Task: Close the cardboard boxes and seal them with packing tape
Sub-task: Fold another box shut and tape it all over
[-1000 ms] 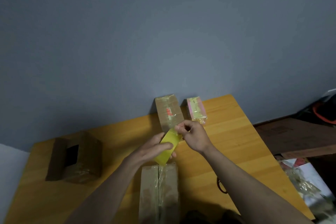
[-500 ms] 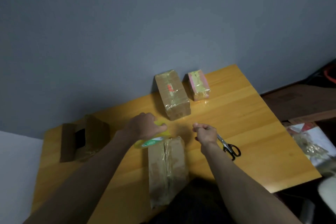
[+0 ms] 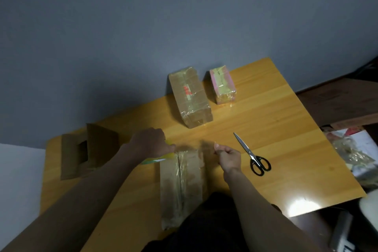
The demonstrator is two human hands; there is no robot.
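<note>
Progress roughly past the midpoint, judging by the layout; two parcels already wrapped in clear tape at the back of the worktop [image 3: 286, 120]: a taped brown box [image 3: 191, 98] and, just beside it on the right, a pink and yellow taped box [image 3: 223, 85]; near box [image 3: 183, 186] at the front edge closed, flaps meeting along a centre seam that already shines with tape; open cardboard box [image 3: 86, 153] at the far left unsealed, one flap standing up, probably the last one to do; left hand [image 3: 150, 143] curled round the yellow tape roll [image 3: 157, 158], gripping it just off the near box's far left corner; right hand [image 3: 228, 156] at the far right corner, fingers [image 3: 216, 146] pinched together on what looks like the free end of a clear tape strip [image 3: 194, 146], faint and hard to make out; strip apparently stretched between the two hands across the far end of the near box, touching or just above it, cannot tell which; likely step in hand: laying a cross band over that end, then cutting; scissors [image 3: 253, 156] lying on the worktop just right of the right hand, blades shut, apart from it; bags and papers on the floor off the worktop's right edge.
</note>
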